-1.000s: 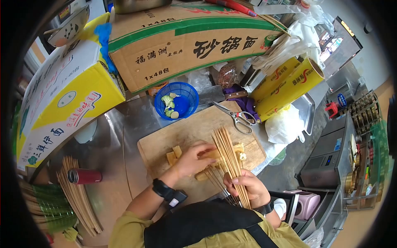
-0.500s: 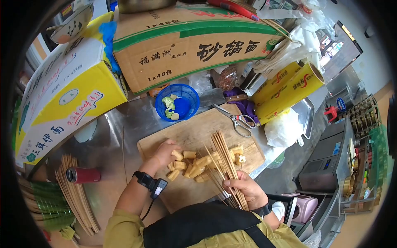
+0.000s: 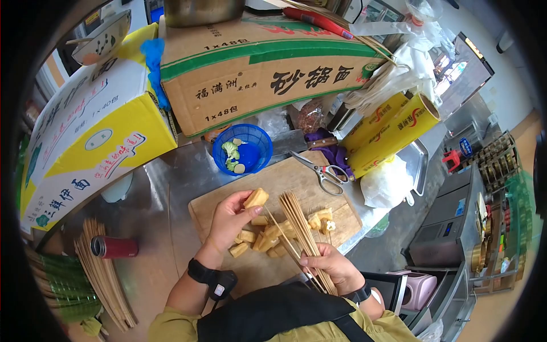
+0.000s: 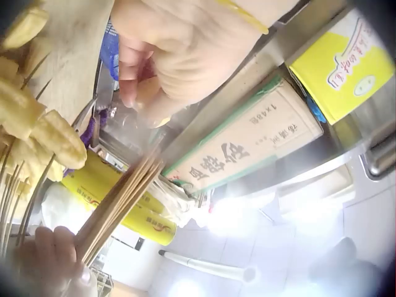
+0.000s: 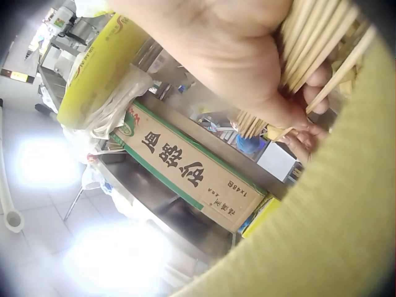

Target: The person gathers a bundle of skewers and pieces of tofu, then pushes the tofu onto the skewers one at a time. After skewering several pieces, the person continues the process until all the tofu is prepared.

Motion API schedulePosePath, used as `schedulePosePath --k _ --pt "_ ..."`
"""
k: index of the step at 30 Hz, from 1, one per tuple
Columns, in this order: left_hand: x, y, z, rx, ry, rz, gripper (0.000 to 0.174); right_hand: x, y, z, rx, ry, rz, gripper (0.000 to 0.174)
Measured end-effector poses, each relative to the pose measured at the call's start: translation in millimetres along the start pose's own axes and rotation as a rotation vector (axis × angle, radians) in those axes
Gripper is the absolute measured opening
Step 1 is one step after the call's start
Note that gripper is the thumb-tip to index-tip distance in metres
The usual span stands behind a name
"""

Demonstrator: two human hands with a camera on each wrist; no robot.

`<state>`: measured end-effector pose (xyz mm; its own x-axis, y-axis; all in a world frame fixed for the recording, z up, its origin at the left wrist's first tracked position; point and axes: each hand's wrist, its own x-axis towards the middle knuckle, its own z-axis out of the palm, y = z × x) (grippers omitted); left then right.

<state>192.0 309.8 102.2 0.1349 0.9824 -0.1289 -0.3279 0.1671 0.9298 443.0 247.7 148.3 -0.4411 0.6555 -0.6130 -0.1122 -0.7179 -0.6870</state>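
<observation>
Hands are both busy above the steel desk [image 3: 171, 171], over the wooden board [image 3: 273, 174] that lies on it. My right hand [image 3: 333, 267] sits close to my body, fingers curled tight round a bundle of skewers [image 3: 299, 219] that fans up and away across the board. One stick stands a little apart from the rest, its tip aimed towards my other hand. Below it, the pile [image 3: 268, 232] of cut pieces lies on the board. My left hand [image 3: 231, 219] is raised over the board, with the fingers and thumb pinching a single puff [image 3: 256, 198] just beside that tip. I think the sharp point is the main risk. If the puff is met off-centre, the point could come out its side into my fingertips. A slack grip could also let the bundle slide and scatter onto the pile.
</observation>
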Motion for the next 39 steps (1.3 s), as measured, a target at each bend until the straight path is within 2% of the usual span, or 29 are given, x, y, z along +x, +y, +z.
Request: schedulePosePath --k 11,14,17,20,23,32,38,39 --pt "-8 5 10 0.031 0.062 0.085 0.041 2 4 -5 -0.078 -0.053 -0.024 0.008" --pt "-8 5 10 0.158 0.101 0.119 0.037 3 4 -5 -0.085 -0.057 -0.027 0.008" --pt "-10 11 15 0.382 0.151 0.353 0.035 2 3 -3 -0.085 -0.035 -0.031 0.008" --pt "-11 14 16 0.446 0.154 0.369 0.035 1 3 -3 -0.092 -0.032 -0.03 0.008" --pt "-10 8 17 0.234 0.151 0.276 0.035 1 3 -3 -0.103 -0.048 -0.035 0.009" --pt "-13 7 15 0.159 0.188 0.234 0.033 -3 -5 5 -0.063 -0.024 -0.002 0.01" --pt "-18 10 24 0.196 0.239 0.299 0.032 -1 -5 1 -0.101 -0.031 0.0 0.011" --pt "-19 13 26 0.344 0.242 0.358 0.032 -1 -6 0 -0.109 -0.034 0.0 0.01"
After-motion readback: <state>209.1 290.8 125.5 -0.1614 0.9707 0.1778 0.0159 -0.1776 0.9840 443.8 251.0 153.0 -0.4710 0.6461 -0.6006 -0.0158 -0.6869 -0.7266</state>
